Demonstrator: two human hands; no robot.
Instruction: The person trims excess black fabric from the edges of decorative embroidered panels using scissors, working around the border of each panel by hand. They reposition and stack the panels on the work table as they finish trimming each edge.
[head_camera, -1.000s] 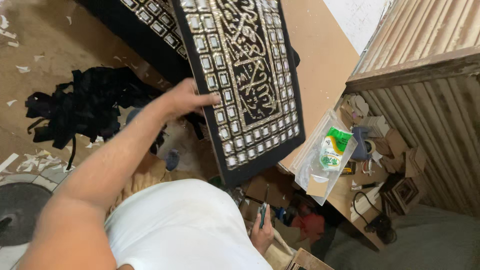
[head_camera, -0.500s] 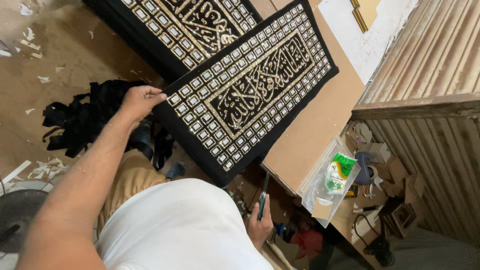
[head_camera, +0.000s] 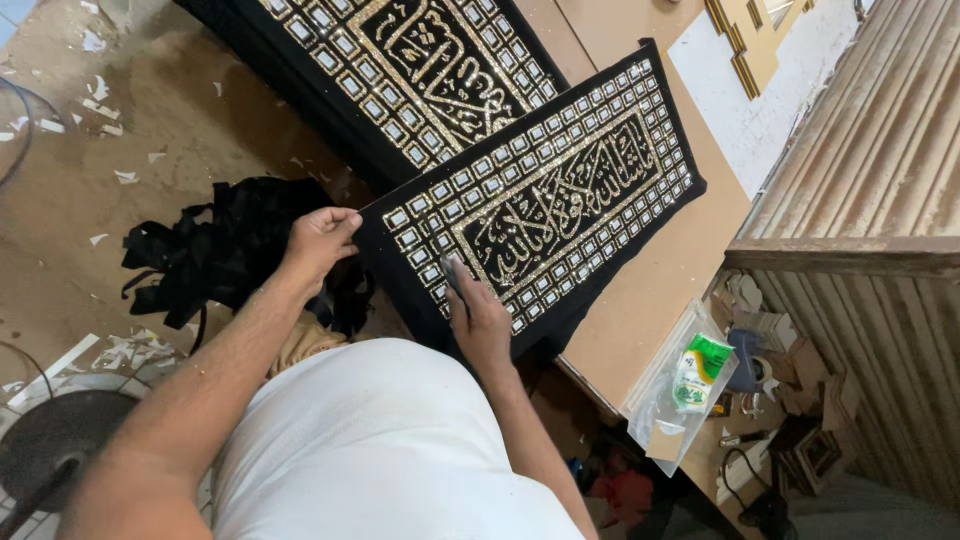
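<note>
while the left hand (head_camera: 318, 238) is pinching the near left corner of a black panel (head_camera: 545, 205) with gold calligraphy and a border of small mirror squares, the right hand (head_camera: 478, 318) is pressing on the panel's near edge with a dark slim tool (head_camera: 453, 275) under the fingers. left fingers are closing tight on the corner, thumb on top. right fingers are curling around the tool, only its tip showing, kind of tool hard to tell. panel is lying tilted across the brown desk (head_camera: 670, 290), its near end hanging off the desk edge toward the person's white shirt (head_camera: 380, 450). a second, bigger panel of the same kind (head_camera: 400, 60) is lying just behind it, the two overlapping at one edge. a heap of black fabric scraps (head_camera: 220, 250) is sitting on the floor just left of the left hand. white paper bits (head_camera: 100, 95) are scattering over the floor. a clear plastic bag with a green and white packet (head_camera: 690, 380) is hanging off the desk's near right edge. a round dark fan base (head_camera: 60, 450) is showing at bottom left. corrugated metal wall (head_camera: 880, 150) is running along the right, with cardboard bits (head_camera: 790, 370) piling below it.
</note>
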